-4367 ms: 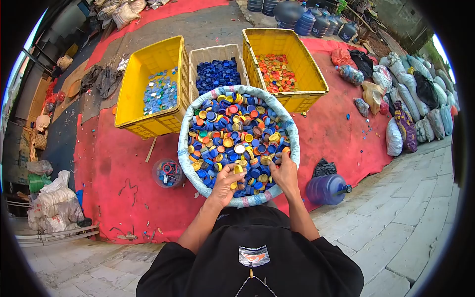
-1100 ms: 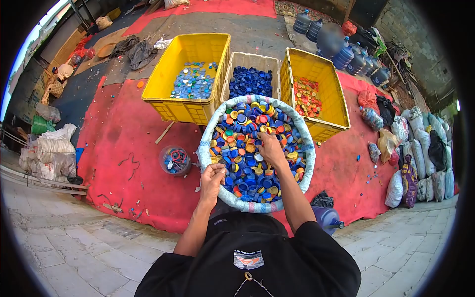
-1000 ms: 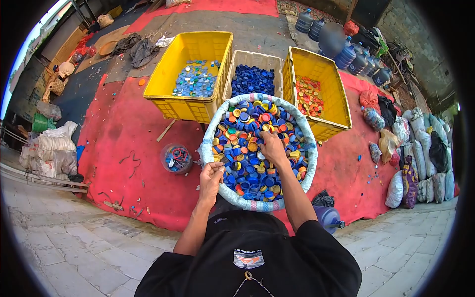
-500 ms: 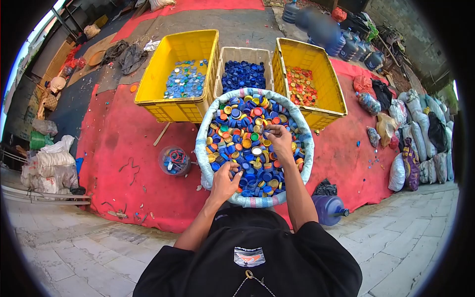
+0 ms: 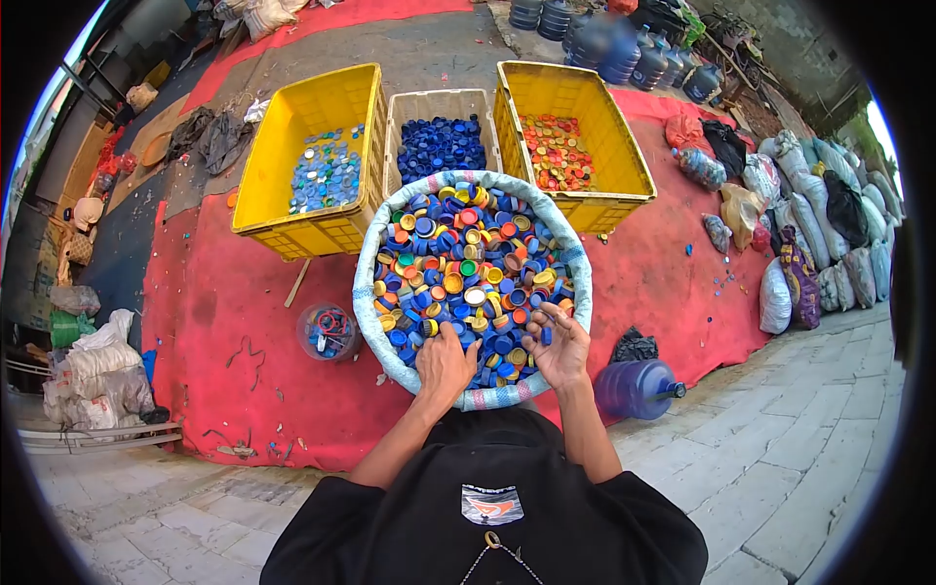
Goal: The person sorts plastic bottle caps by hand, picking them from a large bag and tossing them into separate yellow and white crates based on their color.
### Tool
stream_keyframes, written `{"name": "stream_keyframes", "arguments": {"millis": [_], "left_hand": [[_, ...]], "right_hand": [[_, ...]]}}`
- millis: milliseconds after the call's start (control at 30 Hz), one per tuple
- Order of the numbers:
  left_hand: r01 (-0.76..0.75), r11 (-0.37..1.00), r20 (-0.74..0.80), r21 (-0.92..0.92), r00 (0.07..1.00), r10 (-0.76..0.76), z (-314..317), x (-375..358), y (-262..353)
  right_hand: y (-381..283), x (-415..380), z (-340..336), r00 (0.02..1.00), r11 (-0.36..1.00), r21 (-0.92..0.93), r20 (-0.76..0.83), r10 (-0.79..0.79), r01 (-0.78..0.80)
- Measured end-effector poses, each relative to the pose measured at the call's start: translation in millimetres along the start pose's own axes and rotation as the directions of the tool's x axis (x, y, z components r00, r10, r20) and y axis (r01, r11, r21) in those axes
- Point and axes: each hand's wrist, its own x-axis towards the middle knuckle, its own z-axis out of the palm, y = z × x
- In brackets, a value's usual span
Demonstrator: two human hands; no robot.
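A round basket with a light blue cloth rim [image 5: 579,276] stands in front of me, full of mixed plastic bottle caps [image 5: 453,283]. My left hand [image 5: 447,366] reaches palm down into the near left of the pile. Its thumb is apart from the fingers, whose tips are partly hidden among the caps. Over the near right side, my right hand [image 5: 563,356] is turned palm up. Its curled fingers hold a blue bottle cap [image 5: 546,336].
Beyond the basket are a yellow crate [image 5: 255,161] of light blue caps, a whitish crate [image 5: 444,96] of dark blue caps and another yellow crate [image 5: 624,146] of red and orange caps. A clear tub [image 5: 327,331] sits left, a water jug [image 5: 639,390] right.
My right hand has come back toward me from the middle of the pile and turned palm up, with a blue cap in it. My left hand has stayed over the near left caps.
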Motion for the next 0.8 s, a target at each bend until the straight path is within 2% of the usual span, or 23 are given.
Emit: {"name": "stream_keyframes", "arguments": {"millis": [133,367,567,633,667,700,733,800], "left_hand": [[0.1,0.995,0.099,-0.001,0.99,-0.099,-2.5,5.2,6.4],[0.1,0.993,0.188,-0.062,0.978,-0.087,-7.0,5.8,6.4],[0.114,0.963,0.154,-0.246,0.985,-0.077,-15.8,-3.1,0.8],[0.133,0.908,0.108,-0.398,0.989,-0.097,-19.5,-4.1,-5.2],[0.136,0.871,0.082,-0.471,0.99,-0.111,-21.8,-2.9,-8.6],[0.217,0.763,0.146,-0.609,0.976,-0.161,-25.4,0.0,-14.1],[0.292,0.626,0.215,-0.723,0.956,-0.197,-30.3,4.0,-20.6],[0.404,0.184,0.36,-0.896,0.904,-0.23,-48.8,7.4,-27.3]], "right_hand": [[12.4,-10.7,-0.7,0.998,0.999,-0.019,0.045,0.044,-0.043],[15.7,-12.4,13.2,0.997,0.99,-0.118,0.017,0.079,-0.076],[19.3,-6.7,20.1,0.998,0.937,-0.348,-0.062,0.018,-0.038],[23.0,-6.2,16.7,0.999,0.884,-0.466,-0.043,0.014,-0.032],[24.5,-4.9,16.7,0.999,0.852,-0.523,-0.03,0.013,-0.026],[25.7,-6.7,23.0,1.0,0.818,-0.576,-0.014,-0.014,0.003],[28.5,-5.5,22.9,0.998,0.719,-0.693,0.008,-0.057,0.047],[34.9,-1.4,17.4,0.988,0.468,-0.874,0.08,-0.131,0.133]]}}
